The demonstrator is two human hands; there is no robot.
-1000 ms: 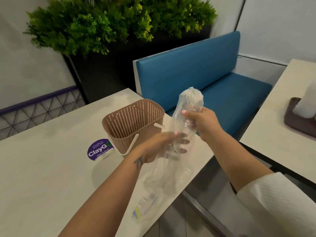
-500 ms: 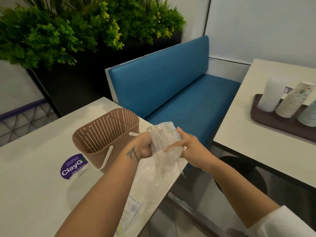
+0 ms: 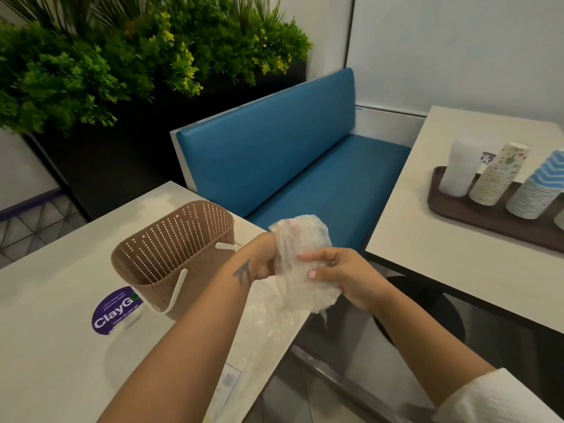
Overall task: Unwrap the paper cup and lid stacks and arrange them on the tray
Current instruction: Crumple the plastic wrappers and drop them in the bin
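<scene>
Both hands grip a crumpled clear plastic wrapper (image 3: pixel 300 239) above the near table's right edge. My left hand (image 3: pixel 262 257) holds its left side; my right hand (image 3: pixel 338 274) curls round its lower right. More clear wrapping (image 3: pixel 268 319) trails down onto the table. On the right-hand table a dark brown tray (image 3: pixel 476 213) carries a white lid stack (image 3: pixel 459 166), a floral paper cup stack (image 3: pixel 499 174) and a blue-striped cup stack (image 3: pixel 538 190), all unwrapped.
A brown perforated basket (image 3: pixel 171 254) with a white handle stands on the near table (image 3: pixel 45 346) beside a purple ClayGo sticker (image 3: pixel 114 311). A blue bench (image 3: pixel 290 166) lies behind, with a planter (image 3: pixel 122 65) at the back left. A gap separates the tables.
The long wrapper has been scrunched into a compact wad between both hands. The view has swung right, bringing the tray and its stacks fully into sight.
</scene>
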